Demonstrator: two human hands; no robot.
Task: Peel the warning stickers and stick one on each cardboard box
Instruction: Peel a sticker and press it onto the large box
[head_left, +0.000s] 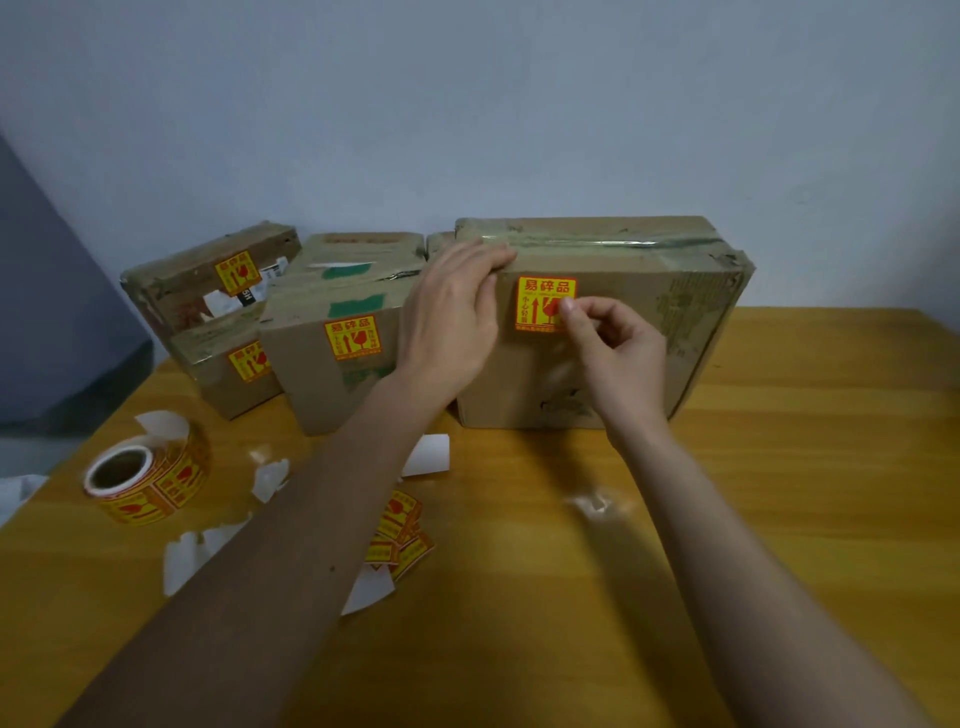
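Cardboard big box (623, 332) is steadied by the flat, open left hand (452, 317) while the curled right hand (613, 343) presses the sticker (540, 301) on its front, risking a crease if rubbed unevenly.

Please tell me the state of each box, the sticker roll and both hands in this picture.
Large box: taped shut, sticker on front.
Middle box: stickered.
Small lower box: stickered.
Upper left box: torn, stickered.
Sticker roll: lying on table, partly unrolled.
Left hand: steadying the large box.
Right hand: fingertip pressing the sticker's edge.
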